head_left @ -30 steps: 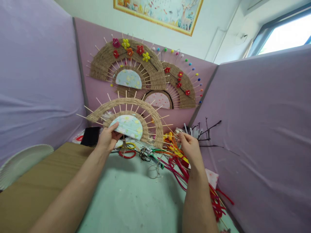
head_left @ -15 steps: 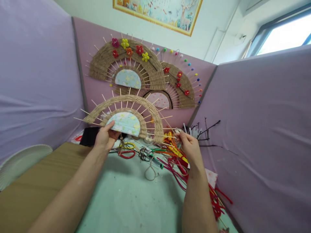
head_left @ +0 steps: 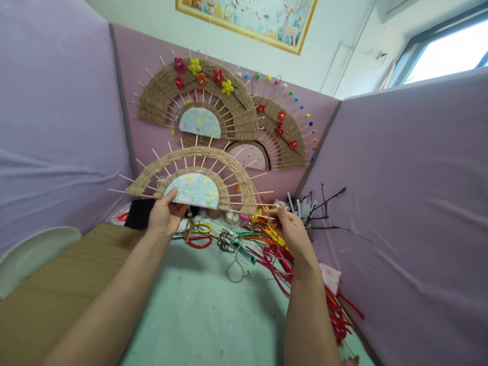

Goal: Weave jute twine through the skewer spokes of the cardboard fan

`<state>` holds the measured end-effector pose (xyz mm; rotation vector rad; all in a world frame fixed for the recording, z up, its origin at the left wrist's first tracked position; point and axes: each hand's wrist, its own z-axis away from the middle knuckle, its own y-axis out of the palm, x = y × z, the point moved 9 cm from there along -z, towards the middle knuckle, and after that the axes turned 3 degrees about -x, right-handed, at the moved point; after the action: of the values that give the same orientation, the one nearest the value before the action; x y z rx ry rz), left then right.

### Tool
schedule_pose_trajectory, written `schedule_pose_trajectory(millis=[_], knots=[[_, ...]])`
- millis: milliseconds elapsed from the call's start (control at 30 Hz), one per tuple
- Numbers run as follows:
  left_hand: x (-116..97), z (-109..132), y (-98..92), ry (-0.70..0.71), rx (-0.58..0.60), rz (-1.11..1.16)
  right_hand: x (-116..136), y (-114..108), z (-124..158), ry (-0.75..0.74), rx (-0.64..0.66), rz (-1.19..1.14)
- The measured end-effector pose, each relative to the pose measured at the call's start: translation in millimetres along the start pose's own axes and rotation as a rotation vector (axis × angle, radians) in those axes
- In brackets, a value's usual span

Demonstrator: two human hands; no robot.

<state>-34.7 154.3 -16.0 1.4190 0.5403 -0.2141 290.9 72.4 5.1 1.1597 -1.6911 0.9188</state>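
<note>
In the head view my left hand (head_left: 164, 216) is closed on a half-round woven fan (head_left: 249, 195), its thumb over the pale blue flowered fabric centre (head_left: 194, 190). Brown twine forms an inner band and a wider outer band, and thin wooden sticks fan out past the outer one. A tassel-like cord hangs below the fabric. At the fan's lower right end, my right hand (head_left: 292, 226) pinches a thin strand of twine (head_left: 261, 199) that runs down from the outer band. Its fingertips are by the lowest stick tips; whether they touch them I cannot tell.
Red-handled scissors (head_left: 200, 241), a loop of cord (head_left: 235, 269) and coloured pipe cleaners (head_left: 274, 272) lie on the green tabletop (head_left: 206, 315). Flowered woven fans (head_left: 244, 122) stand against the pink panel behind. Dark twigs (head_left: 324, 208) stick out at right; a brown board (head_left: 72, 290) lies left.
The fan has tilted, its right end rising and its left end dropping slightly as it shifts left. My right hand has moved a little left, closer to the end sticks.
</note>
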Motion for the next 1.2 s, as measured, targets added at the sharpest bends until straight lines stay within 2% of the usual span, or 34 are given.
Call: schedule_pose_trajectory(millis=[200, 300, 367, 567, 700, 833, 933, 1100, 1200], knots=[[-8.6, -1.1, -1.6, 0.092, 0.005, -0.022, 28.7, -4.5, 6.2, -0.195, -0.107, 0.399], [-11.4, 1.6, 0.0, 0.120, 0.006, -0.036, 37.3, -4.5, 10.0, -0.227, -0.162, 0.488], [-12.0, 2.7, -0.1, 0.122, -0.005, -0.033, 39.8, -0.7, 12.0, -0.226, -0.152, 0.487], [-7.0, 2.5, -2.3, 0.062, -0.043, 0.001, 35.9, 28.8, 16.4, -0.188, 0.072, 0.359], [-4.1, 2.7, -2.5, 0.022, -0.058, 0.017, 29.3, 37.0, 14.8, -0.179, 0.122, 0.310], [-1.0, 0.6, -2.1, -0.024, -0.041, 0.029, 20.9, 34.6, 10.2, -0.159, 0.119, 0.283], [0.2, -1.5, -1.8, -0.035, -0.013, 0.022, 22.7, 27.3, 8.4, -0.174, 0.063, 0.293], [1.0, -1.3, -2.0, -0.051, -0.008, -0.017, 35.4, 7.8, 9.7, -0.205, -0.134, 0.361], [-0.5, -0.4, -2.2, -0.055, -0.023, -0.024, 41.3, -0.6, 11.9, -0.234, -0.208, 0.394]])
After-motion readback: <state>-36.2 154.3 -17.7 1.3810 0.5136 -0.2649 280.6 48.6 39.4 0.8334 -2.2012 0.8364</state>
